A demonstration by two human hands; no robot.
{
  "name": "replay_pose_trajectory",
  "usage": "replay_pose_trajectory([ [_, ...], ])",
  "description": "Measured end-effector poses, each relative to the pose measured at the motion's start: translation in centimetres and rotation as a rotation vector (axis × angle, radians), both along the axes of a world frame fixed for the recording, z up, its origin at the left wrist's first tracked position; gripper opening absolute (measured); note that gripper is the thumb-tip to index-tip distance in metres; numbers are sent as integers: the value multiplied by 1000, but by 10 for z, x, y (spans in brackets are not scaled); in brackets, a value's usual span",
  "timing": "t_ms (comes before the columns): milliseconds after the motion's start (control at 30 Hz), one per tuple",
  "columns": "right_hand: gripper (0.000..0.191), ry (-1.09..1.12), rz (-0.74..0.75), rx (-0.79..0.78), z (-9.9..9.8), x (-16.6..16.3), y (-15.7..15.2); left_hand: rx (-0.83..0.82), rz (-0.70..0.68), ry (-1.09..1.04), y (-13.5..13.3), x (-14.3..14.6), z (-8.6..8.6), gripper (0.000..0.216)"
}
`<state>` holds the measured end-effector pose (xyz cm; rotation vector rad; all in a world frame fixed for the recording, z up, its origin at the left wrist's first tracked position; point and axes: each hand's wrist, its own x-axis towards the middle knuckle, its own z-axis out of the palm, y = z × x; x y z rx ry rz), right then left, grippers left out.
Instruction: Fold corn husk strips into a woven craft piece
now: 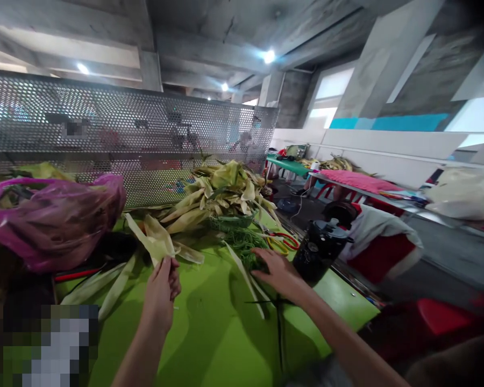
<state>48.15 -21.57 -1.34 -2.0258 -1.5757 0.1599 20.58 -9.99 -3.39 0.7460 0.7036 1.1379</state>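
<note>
My left hand (163, 285) is closed around the gathered lower end of a pale corn husk (156, 242), whose wide ends fan out above the fist. On the right, my right hand (277, 270) reaches over a tangle of thin green strands (242, 242), fingers spread and their tips at its near edge. I see nothing held in it. Long pale husk strips (246, 277) lie just left of those fingers. Behind the strands rises a large heap of dried corn husks (226, 188). Scissors with red and yellow handles (284, 242) lie beyond my right hand.
A black lidded flask (318, 250) stands right of my right hand. At the left sits a pink plastic bag (60, 215). A perforated metal screen (125, 129) closes off the back of the green table (213, 333). Thin black sticks (280, 333) lie near the front.
</note>
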Motion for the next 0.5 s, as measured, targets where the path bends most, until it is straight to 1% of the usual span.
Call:
replay_pose_trajectory([
  [67, 28, 16, -24, -16, -3, 4, 18, -1, 13, 4, 1, -2, -1, 39],
  [100, 21, 29, -25, -12, 0, 6, 25, -1, 19, 4, 1, -3, 0, 39],
  [133, 16, 41, -26, 3, 8, 8, 30, 0, 25, 1, 1, -3, 0, 39],
  [167, 15, 66, -24, 34, 19, 10, 33, 3, 26, -3, 1, -3, 2, 39],
  [233, 22, 139, -22, 124, 50, 11, 37, 10, 18, -7, -1, -2, 5, 39],
  [300, 24, 423, 13, 346, 85, 8, 38, 14, 13, -4, -3, -2, 8, 39],
  [333, 24, 529, 46, 431, 101, 6, 39, 12, 9, -4, -3, -3, 9, 39],
  [367, 24, 599, 84, 482, 116, 3, 39, 8, 4, -9, -4, -3, 10, 39],
  [433, 27, 631, 131, 547, 135, 0, 39, -7, -1, -29, -4, -5, 10, 38],
  [500, 29, 514, 103, 578, 139, 1, 39, -11, 4, -46, -3, -7, 9, 36],
])
